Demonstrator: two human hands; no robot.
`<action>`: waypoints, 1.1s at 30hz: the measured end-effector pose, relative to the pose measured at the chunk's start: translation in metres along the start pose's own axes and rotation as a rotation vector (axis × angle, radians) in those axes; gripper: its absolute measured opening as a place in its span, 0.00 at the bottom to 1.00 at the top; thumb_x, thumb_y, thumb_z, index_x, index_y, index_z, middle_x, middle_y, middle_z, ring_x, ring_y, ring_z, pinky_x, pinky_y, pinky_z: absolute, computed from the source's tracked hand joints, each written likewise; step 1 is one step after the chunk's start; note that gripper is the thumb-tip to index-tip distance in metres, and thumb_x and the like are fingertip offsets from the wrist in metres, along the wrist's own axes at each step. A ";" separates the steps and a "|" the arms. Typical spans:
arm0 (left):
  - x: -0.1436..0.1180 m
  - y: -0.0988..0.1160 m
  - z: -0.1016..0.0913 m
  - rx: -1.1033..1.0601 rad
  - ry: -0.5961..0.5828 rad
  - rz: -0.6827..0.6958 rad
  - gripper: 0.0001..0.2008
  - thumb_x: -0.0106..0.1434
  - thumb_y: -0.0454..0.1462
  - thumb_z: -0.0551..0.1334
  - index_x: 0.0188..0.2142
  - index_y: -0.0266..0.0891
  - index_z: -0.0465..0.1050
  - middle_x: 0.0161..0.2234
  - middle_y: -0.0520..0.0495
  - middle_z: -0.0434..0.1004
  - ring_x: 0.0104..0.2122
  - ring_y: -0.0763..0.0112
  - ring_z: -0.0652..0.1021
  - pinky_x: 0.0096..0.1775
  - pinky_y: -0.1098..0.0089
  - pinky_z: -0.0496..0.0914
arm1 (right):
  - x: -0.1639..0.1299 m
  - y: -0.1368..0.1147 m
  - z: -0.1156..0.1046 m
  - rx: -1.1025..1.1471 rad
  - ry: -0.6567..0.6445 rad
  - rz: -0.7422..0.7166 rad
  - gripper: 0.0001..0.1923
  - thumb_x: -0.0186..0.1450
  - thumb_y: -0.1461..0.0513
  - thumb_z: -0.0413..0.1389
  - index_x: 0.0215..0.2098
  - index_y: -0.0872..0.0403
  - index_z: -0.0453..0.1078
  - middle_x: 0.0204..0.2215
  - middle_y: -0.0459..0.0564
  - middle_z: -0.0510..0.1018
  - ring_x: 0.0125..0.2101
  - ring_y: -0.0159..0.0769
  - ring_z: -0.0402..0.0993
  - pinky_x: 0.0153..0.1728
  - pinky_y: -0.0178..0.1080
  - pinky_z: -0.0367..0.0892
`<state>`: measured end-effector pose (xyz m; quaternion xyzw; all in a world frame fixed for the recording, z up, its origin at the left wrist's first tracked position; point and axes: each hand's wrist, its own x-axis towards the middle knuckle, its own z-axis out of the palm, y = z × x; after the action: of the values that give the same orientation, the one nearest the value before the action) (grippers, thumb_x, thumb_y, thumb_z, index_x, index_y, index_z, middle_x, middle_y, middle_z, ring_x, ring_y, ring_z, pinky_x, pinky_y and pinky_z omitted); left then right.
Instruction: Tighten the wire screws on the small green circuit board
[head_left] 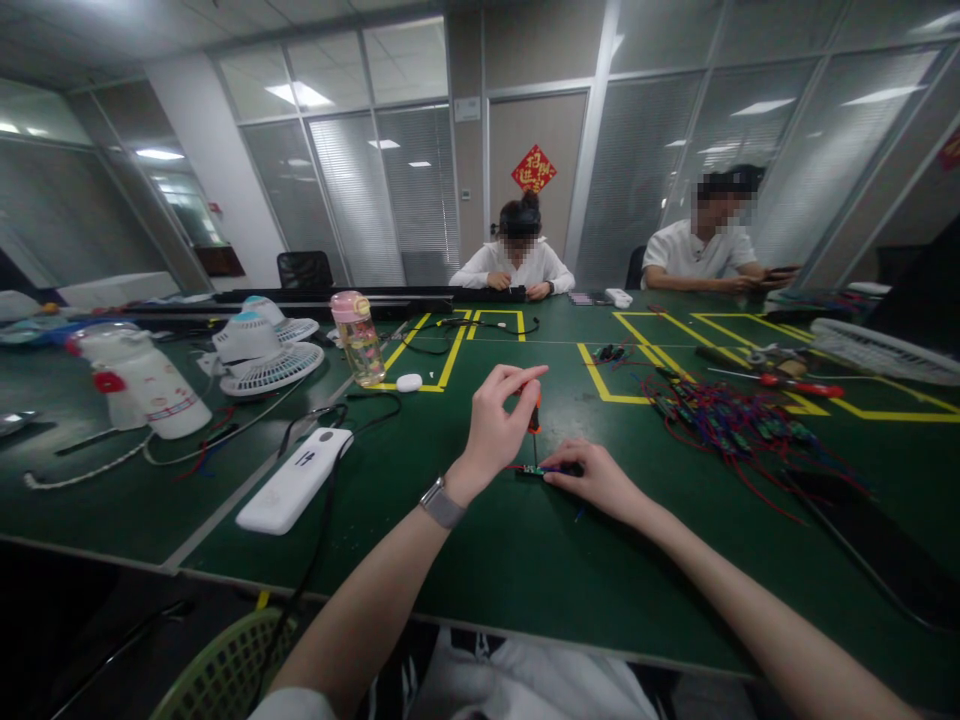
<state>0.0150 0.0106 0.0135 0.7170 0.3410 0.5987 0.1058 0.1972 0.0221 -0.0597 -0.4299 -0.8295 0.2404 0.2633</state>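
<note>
My left hand (496,425) grips a small screwdriver with an orange handle (534,412), held upright with its tip down on a small green circuit board (534,469). My right hand (595,478) lies on the green table (480,560) and pins that board down with its fingertips; red and blue wires run from the board. A watch sits on my left wrist.
A heap of red and blue wired boards (720,420) lies to the right, with a red screwdriver (795,385) beyond it. To the left are a white power bank (294,480), a pink-capped bottle (358,338) and white fans (262,355). Two people sit at the far side.
</note>
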 end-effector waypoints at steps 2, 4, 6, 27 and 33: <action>0.000 0.000 0.001 -0.052 -0.033 0.011 0.13 0.68 0.32 0.54 0.49 0.41 0.74 0.42 0.46 0.75 0.42 0.70 0.75 0.46 0.68 0.69 | 0.000 -0.001 0.000 0.005 0.000 -0.002 0.09 0.60 0.60 0.60 0.36 0.51 0.80 0.32 0.51 0.79 0.37 0.42 0.72 0.41 0.42 0.65; -0.001 0.000 0.002 -0.083 -0.048 0.018 0.14 0.68 0.32 0.54 0.50 0.41 0.72 0.43 0.46 0.76 0.42 0.71 0.75 0.46 0.68 0.69 | 0.000 -0.001 0.000 0.005 0.002 -0.002 0.09 0.60 0.60 0.60 0.36 0.52 0.80 0.32 0.51 0.79 0.37 0.42 0.72 0.41 0.42 0.65; 0.000 0.000 0.003 -0.061 -0.029 0.019 0.12 0.66 0.33 0.58 0.48 0.40 0.74 0.39 0.47 0.75 0.38 0.71 0.75 0.42 0.70 0.70 | 0.000 -0.001 0.000 -0.002 0.007 -0.004 0.09 0.60 0.60 0.60 0.36 0.52 0.80 0.32 0.51 0.79 0.37 0.42 0.72 0.41 0.42 0.65; -0.001 0.004 0.003 0.032 0.025 0.013 0.08 0.64 0.36 0.62 0.42 0.40 0.77 0.35 0.48 0.71 0.36 0.71 0.74 0.40 0.70 0.69 | -0.001 -0.005 -0.001 -0.018 -0.006 0.009 0.09 0.60 0.60 0.60 0.37 0.52 0.80 0.32 0.51 0.79 0.37 0.42 0.71 0.40 0.42 0.64; -0.004 0.000 0.004 -0.138 -0.038 0.007 0.14 0.69 0.33 0.53 0.51 0.40 0.71 0.44 0.44 0.76 0.43 0.69 0.76 0.47 0.66 0.70 | 0.000 -0.003 -0.001 -0.015 -0.004 0.001 0.09 0.60 0.59 0.60 0.37 0.51 0.80 0.32 0.51 0.79 0.36 0.42 0.71 0.39 0.41 0.64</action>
<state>0.0186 0.0096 0.0093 0.7203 0.2942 0.6075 0.1595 0.1962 0.0207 -0.0568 -0.4320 -0.8315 0.2351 0.2582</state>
